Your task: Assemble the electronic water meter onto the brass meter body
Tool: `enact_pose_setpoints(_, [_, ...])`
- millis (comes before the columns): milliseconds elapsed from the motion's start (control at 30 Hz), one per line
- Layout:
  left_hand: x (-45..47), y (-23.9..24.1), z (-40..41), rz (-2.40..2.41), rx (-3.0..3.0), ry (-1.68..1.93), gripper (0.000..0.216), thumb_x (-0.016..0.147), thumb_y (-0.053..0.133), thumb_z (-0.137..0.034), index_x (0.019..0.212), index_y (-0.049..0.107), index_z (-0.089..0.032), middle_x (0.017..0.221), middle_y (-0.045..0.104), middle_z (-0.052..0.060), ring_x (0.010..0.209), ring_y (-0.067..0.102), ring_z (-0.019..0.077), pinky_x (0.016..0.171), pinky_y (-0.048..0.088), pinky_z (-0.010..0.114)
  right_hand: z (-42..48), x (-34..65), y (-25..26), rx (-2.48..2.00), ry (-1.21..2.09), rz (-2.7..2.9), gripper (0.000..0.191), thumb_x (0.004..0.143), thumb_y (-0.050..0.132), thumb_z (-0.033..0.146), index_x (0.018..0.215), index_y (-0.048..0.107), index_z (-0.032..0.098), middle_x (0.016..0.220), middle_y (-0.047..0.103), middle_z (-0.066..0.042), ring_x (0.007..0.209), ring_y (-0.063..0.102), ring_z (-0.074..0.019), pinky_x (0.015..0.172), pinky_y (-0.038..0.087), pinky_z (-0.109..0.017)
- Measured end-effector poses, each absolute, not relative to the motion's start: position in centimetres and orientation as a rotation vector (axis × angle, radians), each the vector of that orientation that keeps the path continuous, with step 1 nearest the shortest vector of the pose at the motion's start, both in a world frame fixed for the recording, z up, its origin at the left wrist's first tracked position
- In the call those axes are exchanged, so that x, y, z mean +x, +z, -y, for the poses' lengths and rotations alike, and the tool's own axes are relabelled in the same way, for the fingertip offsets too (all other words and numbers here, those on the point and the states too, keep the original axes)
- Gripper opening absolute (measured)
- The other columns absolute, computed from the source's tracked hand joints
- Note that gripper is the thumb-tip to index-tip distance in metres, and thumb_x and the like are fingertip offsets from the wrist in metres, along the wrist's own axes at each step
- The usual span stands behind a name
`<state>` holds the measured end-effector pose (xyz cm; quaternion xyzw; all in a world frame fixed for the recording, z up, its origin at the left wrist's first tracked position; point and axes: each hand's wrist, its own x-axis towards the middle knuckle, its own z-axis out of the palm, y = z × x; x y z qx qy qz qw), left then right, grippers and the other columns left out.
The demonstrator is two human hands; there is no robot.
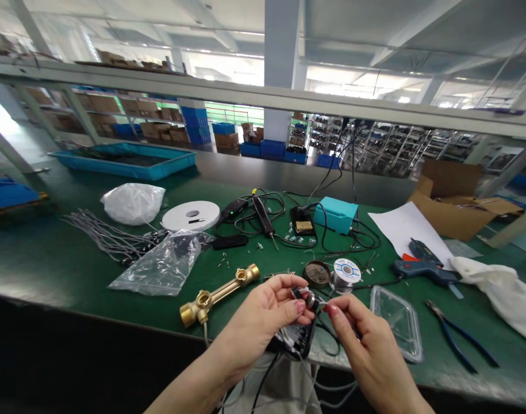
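My left hand (pixel 263 313) and my right hand (pixel 364 339) meet over the near edge of the green bench (pixel 51 259). Between their fingertips they pinch a small dark round part with thin wires (pixel 308 299). A black module with white wires (pixel 295 339) hangs just below the hands. A brass pipe fitting (pixel 217 294) lies to the left of my left hand. A solder spool (pixel 346 270) and a round tin (pixel 317 273) sit just beyond the fingers.
A clear plastic lid (pixel 396 328), blue-handled pliers (pixel 459 336), a blue glue gun (pixel 422 267) and white cloth (pixel 504 293) lie right. Soldering iron (pixel 263 218), teal box (pixel 336 214), cables, plastic bags (pixel 163 264), white tape roll (pixel 190 215) and wire bundle (pixel 103 236) lie further back.
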<state>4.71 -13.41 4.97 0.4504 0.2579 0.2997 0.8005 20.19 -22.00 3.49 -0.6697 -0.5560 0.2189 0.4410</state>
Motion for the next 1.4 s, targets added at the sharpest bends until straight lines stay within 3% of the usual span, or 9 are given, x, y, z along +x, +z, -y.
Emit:
enact_pose_setpoints(400, [5.3, 4.6, 12.6, -0.686, 1.032, 0.642, 0.034, 0.078, 0.071, -0.031, 0.101, 0.055, -0.012, 0.085, 0.069, 0.006, 0.070, 0.069, 0.0148, 0.063, 0.053, 0.022, 21.8, 20.5, 2.4, -1.718, 0.689, 1.329, 0.037, 0.091, 0.040, 0.050, 0.079, 0.056, 0.019, 0.059, 0.048, 0.003, 0.054, 0.038, -0.0104, 0.052, 0.024, -0.024])
enact_pose_setpoints(800, [5.7, 5.1, 12.5, -0.809, 1.004, 0.625, 0.032, 0.074, 0.074, -0.031, 0.095, 0.060, -0.011, 0.086, 0.071, 0.008, 0.071, 0.069, 0.0160, 0.058, 0.052, 0.020, 21.1, 21.3, 1.3, -1.607, 0.866, 1.304, 0.042, 0.090, 0.039, 0.054, 0.080, 0.056, 0.017, 0.065, 0.049, 0.001, 0.058, 0.039, -0.0106, 0.052, 0.030, -0.022])
enact_pose_setpoints(1100, [5.7, 4.8, 12.4, -0.803, 0.999, 0.631, 0.031, 0.073, 0.074, -0.037, 0.086, 0.062, -0.011, 0.079, 0.071, 0.007, 0.065, 0.067, 0.0139, 0.053, 0.050, 0.018, 21.0, 21.4, 1.2, -1.582, 1.063, 1.200, 0.044, 0.088, 0.039, 0.060, 0.078, 0.049, 0.018, 0.057, 0.029, 0.007, 0.051, 0.022, -0.0085, 0.046, 0.017, -0.023])
enact_pose_setpoints(1400, [5.7, 4.7, 12.0, -0.758, 0.989, 0.600, 0.023, 0.081, 0.068, -0.032, 0.085, 0.061, -0.011, 0.080, 0.071, 0.006, 0.066, 0.068, 0.0118, 0.052, 0.051, 0.014, 20.9, 21.1, 1.8, -1.509, 1.137, 1.122, 0.045, 0.085, 0.043, 0.062, 0.077, 0.049, 0.018, 0.052, 0.025, 0.009, 0.047, 0.019, -0.0073, 0.044, 0.013, -0.023])
